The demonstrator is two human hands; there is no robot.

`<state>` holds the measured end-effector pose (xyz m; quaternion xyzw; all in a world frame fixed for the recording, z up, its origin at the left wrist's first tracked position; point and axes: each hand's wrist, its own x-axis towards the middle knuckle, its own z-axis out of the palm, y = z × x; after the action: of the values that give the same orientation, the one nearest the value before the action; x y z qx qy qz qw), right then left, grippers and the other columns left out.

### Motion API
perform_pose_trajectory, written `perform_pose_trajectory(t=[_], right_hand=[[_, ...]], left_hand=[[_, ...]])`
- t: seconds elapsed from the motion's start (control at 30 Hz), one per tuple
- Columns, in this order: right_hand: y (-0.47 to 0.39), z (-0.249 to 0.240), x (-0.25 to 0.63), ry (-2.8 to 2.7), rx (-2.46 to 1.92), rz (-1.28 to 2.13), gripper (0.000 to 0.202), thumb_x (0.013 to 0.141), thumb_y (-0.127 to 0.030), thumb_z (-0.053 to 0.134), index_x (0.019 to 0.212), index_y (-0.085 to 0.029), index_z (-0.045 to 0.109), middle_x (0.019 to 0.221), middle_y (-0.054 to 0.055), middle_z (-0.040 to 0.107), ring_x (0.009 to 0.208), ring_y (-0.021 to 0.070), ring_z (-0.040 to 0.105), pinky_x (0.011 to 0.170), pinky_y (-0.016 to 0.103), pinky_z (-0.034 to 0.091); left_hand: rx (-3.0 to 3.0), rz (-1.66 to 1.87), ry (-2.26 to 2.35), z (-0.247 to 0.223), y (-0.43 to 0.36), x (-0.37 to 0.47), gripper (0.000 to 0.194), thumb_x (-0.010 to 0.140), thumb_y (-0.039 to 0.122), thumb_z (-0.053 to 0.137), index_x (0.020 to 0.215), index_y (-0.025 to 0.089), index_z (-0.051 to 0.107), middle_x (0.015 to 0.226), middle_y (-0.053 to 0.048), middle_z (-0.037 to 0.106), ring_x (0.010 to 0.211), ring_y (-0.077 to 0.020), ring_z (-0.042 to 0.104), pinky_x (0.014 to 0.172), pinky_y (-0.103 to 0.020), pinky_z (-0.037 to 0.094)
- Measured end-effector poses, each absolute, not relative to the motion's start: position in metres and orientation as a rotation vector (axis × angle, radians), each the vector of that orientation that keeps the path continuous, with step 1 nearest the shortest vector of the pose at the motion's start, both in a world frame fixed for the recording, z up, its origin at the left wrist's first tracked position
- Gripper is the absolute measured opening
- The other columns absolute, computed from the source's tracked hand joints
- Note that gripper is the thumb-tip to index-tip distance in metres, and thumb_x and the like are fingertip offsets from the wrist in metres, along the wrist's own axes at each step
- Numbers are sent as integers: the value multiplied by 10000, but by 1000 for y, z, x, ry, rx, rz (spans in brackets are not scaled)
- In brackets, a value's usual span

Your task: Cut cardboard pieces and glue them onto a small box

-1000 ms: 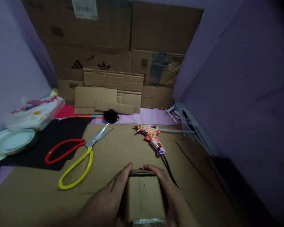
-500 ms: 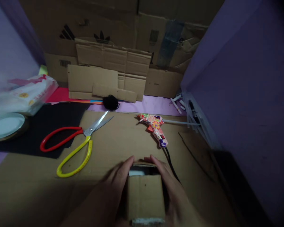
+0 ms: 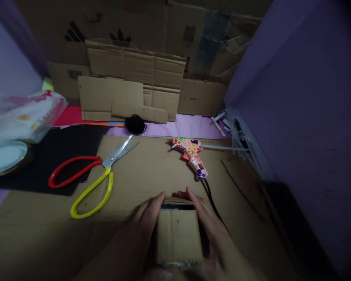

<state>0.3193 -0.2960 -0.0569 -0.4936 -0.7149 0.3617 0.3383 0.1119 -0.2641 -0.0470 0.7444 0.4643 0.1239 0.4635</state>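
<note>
A small cardboard box (image 3: pixel 179 236) sits between my two hands at the bottom of the head view. Along its left side lies my left hand (image 3: pixel 146 222), the thumb reaching to the far edge. My right hand (image 3: pixel 212 226) presses against the right side, fingertips at the far corner. Between the top panel and the raised far cardboard edge there is a narrow dark gap. Beyond the box a floral glue gun (image 3: pixel 191 154) lies with a clear glue stick (image 3: pixel 222 147) in its back. Open scissors (image 3: pixel 105 166) with one red and one yellow handle rest to the left.
A black yarn bundle (image 3: pixel 135 125) lies behind the scissors. Cardboard pieces (image 3: pixel 111 95) lean at the back. On the left are black paper (image 3: pixel 61 140), a plastic bag (image 3: pixel 32 115) and a round pale lid (image 3: pixel 7 156). Glue sticks (image 3: pixel 240 134) and a dark slab (image 3: pixel 292 218) flank the right.
The box's top panel has moved closer to the far edge, narrowing the gap, and the pale thing seen inside is now hidden. Both hands stay on the sides. The view has shifted slightly.
</note>
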Motion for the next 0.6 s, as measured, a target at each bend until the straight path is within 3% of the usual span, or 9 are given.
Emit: perform_pose_trajectory(t=[0.13,0.3,0.4,0.6], right_hand=[[-299,-62,319,-1850,-1297,956,939,701,-260,687,1451,-332,126,1393,68,415,1272,303,412,1031,425,388],[-304,-72,322,-1841,-1302,920,936,782,-468,633,1462,-341,3,1464,86,315,1309,316,362,1048,472,356],[-300,-70,325,-1975,-1220,842,772,816,-483,567,1439,-412,116,1498,46,222,1349,292,293,1043,444,364],[-294,-65,325,-1986,-1148,846,720,775,-482,621,1399,-420,268,1443,58,289,1308,290,357,978,416,433]], left_hand=[[1942,323,1195,-50,-271,114,967,624,119,602,1448,272,119,1432,-116,393,1263,-311,429,996,-443,422],[2052,357,1271,-49,-277,117,947,726,198,550,1464,233,-41,1458,-150,345,1237,-344,452,929,-441,471],[2090,346,1264,-53,-276,117,997,699,185,532,1450,232,-122,1466,-151,329,1262,-340,423,911,-427,479],[2252,400,1329,-57,-278,116,981,687,174,506,1450,248,-105,1406,-123,436,1188,-325,510,830,-361,518]])
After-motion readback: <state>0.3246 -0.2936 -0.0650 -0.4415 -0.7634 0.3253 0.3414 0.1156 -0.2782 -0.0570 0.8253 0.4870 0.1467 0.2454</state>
